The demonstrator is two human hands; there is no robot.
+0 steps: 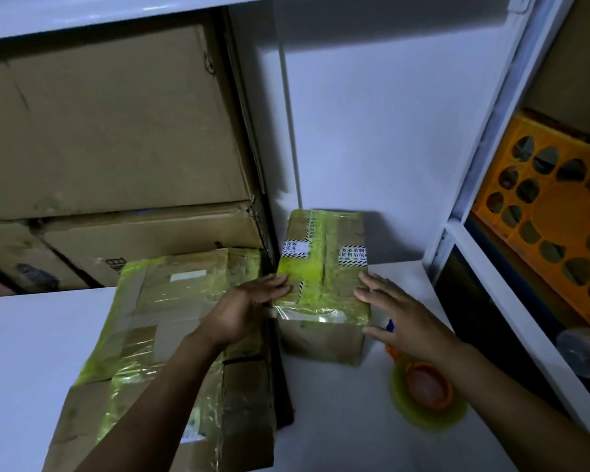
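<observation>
My two hands (249, 306) bracket a small taped parcel (321, 277) on a white shelf (31, 352).

My left hand lies with straight fingers against the parcel's left edge. My right hand (402, 318) is spread wide at the parcel's right edge, fingers apart, with the fingertips at its top corner. Neither hand is curled around anything. The parcel is brown cardboard wrapped in shiny yellow-green tape with printed warning labels, and it stands near the back of the shelf. A larger taped box (171, 335) lies just beside it on the left, under my left forearm. A yellow-green tape roll (426, 396) sits on the shelf beneath my right wrist. Plain cartons (116, 131) are stacked behind, and an orange crate (552, 216) is on the right.
</observation>
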